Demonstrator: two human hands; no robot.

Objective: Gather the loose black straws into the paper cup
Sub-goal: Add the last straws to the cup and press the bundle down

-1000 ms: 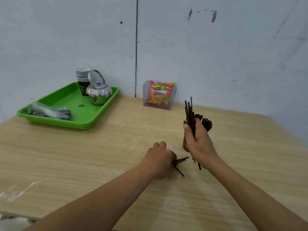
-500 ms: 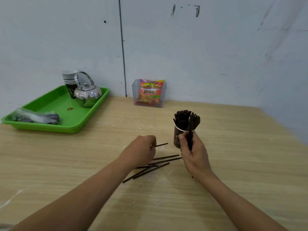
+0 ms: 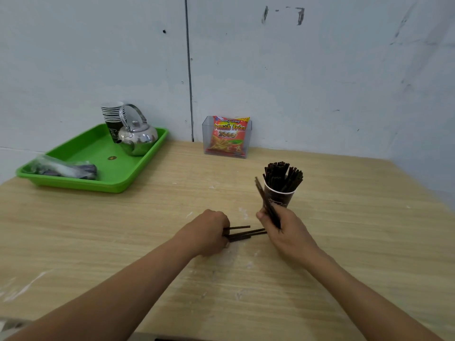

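Head view: the paper cup (image 3: 279, 199) stands upright on the table (image 3: 357, 254), right of the middle and nearer the far edge than the near one. It is already packed with a dense sheaf of cupped straws (image 3: 283, 174) that fan out above its rim, so most of the gathering looks done.

Just in front of the cup, the right hand (image 3: 285, 228) has its fingers and thumb curled around a held bunch (image 3: 267, 201) of a few straws. The bunch tilts up and to the left, its upper ends level with the cup's rim and just beside its left wall, not yet inside.

The left hand (image 3: 213, 227) rests on the table near the middle, knuckles up, fingers curled down over one end of the loose straws (image 3: 245, 233). These few straws lie flat on the wood, roughly side by side, and reach right toward the right hand. The fingertips are hidden under the hand, so the exact pinch cannot be made out, though the hand does appear to grip them.

My judgement is that two small lots remain: the held bunch has to be dropped into the cup, and the loose straws have to be lifted and follow it. No other stray straws show on the table.

At the far left corner sits a green tray (image 3: 105, 187) with a steel kettle (image 3: 138, 140), a stack of cups (image 3: 112, 115) and a plastic bag (image 3: 61, 168). A snack packet (image 3: 227, 136) stands at the far edge against the wall.
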